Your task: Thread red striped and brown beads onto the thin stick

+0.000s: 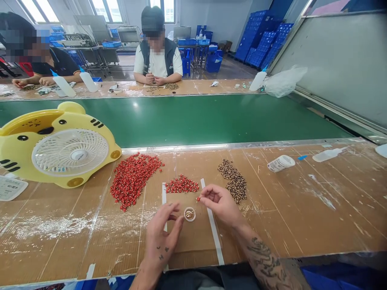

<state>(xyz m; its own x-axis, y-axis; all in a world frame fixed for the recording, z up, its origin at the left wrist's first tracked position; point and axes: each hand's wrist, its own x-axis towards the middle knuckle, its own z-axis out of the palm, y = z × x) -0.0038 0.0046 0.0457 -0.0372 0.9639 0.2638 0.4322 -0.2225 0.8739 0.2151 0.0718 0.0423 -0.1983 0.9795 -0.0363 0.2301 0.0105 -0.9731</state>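
Observation:
My right hand (219,203) pinches a small red bead (198,198) between its fingertips, just right of the smaller pile of red beads (182,184). My left hand (161,233) rests on the cardboard sheet (193,237), fingers curled beside a small round glass cup (189,214) holding amber liquid. It holds nothing that I can see. A larger heap of red beads (132,181) lies further left, and a heap of brown beads (233,181) lies beyond my right hand.
A yellow animal-shaped fan (69,145) stands at the left of my cardboard-covered bench. Plastic bottles (328,155) lie to the right. A green conveyor belt (181,121) runs beyond the bench, with a co-worker (157,52) seated across it and blue crates (256,36) behind.

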